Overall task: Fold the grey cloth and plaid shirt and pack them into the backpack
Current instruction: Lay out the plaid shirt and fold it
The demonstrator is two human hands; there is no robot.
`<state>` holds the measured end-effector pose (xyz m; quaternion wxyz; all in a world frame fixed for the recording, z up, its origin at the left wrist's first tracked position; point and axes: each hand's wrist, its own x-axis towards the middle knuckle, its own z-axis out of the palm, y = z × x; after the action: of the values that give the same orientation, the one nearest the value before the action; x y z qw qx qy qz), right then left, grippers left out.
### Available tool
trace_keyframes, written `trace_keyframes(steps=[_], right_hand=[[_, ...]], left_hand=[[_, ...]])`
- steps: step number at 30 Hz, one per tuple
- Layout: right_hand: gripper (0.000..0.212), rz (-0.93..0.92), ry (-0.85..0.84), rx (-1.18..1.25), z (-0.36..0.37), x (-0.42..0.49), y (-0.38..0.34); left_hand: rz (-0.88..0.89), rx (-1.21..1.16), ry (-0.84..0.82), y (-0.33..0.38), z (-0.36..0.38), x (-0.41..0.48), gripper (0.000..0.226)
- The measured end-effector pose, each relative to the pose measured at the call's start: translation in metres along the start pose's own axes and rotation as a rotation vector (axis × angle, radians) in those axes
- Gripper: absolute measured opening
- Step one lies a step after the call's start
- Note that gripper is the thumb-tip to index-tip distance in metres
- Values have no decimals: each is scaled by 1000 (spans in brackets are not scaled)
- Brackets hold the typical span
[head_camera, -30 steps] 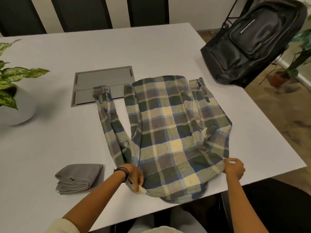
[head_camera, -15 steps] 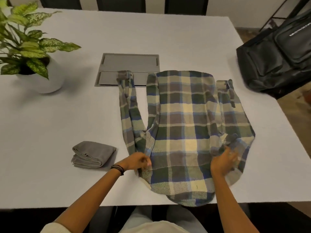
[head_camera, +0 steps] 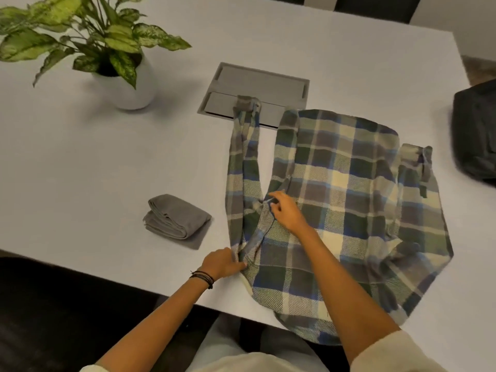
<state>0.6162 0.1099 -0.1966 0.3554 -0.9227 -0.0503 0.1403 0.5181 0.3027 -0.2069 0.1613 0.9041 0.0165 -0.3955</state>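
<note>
Plaid shirt (head_camera: pixel 349 183) lying flat on a white table (head_camera: pixel 94 170), hem overhanging the near edge. The left hand (head_camera: pixel 225 264) pinches the shirt's near left edge; the right hand (head_camera: pixel 285 213) pinches fabric where the left sleeve meets the body. A folded grey cloth (head_camera: pixel 177 220) lies just left of the shirt, apart from it. The backpack (head_camera: pixel 475 135) sits to the shirt's right, partly out of frame. One cuff rests on a grey panel (head_camera: pixel 268 84).
</note>
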Motion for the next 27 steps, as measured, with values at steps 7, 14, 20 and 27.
trace_keyframes(steps=[7,14,20,27], right_hand=[[36,24,-169,-138,19,18,-7],[28,106,-53,115,-17,9,-7],[18,292,-36,298,-69,-18,16],[16,418,-13,259,-85,-39,64]], left_hand=[[80,-259,22,-10,-4,-8,31],[399,58,-42,5,-29,-35,37],[637,255,-21,71,-34,-60,25],[994,560,140,96,5,-52,31]])
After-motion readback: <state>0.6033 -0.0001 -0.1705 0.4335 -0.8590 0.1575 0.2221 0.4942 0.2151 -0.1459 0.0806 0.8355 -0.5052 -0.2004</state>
